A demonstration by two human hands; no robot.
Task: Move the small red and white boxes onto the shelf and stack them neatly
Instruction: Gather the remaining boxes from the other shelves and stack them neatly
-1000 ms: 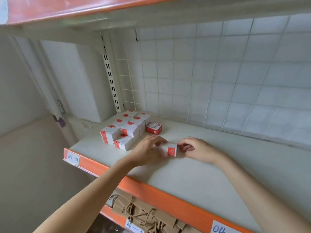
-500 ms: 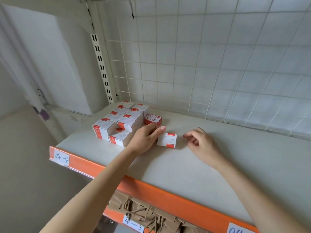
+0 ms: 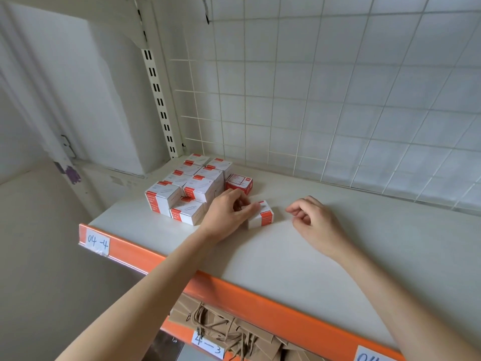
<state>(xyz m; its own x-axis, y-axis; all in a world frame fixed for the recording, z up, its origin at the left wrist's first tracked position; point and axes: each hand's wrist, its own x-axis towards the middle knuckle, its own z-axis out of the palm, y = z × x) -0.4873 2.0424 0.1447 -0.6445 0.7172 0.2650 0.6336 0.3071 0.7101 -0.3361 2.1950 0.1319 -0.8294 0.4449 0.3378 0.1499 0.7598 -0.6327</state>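
Note:
Several small red and white boxes (image 3: 182, 190) stand stacked at the back left corner of the white shelf (image 3: 325, 256). One mostly red box (image 3: 238, 184) sits at the stack's right side. In front of it lies a single red and white box (image 3: 263, 216). My left hand (image 3: 227, 213) grips this box from the left, thumb across its top. My right hand (image 3: 313, 221) rests on the shelf just right of the box, fingers loosely curled, holding nothing.
An orange front rail (image 3: 234, 290) carries handwritten labels, one reading 04-4 (image 3: 97, 242). A white wire grid (image 3: 325, 100) backs the shelf, beside a slotted upright (image 3: 158, 100). Brown paper bags (image 3: 223, 332) lie on the level below.
My right hand has let go of the single box and drawn away to the right. My left hand has closed on that box and turned it. The view has moved closer and tilted down.

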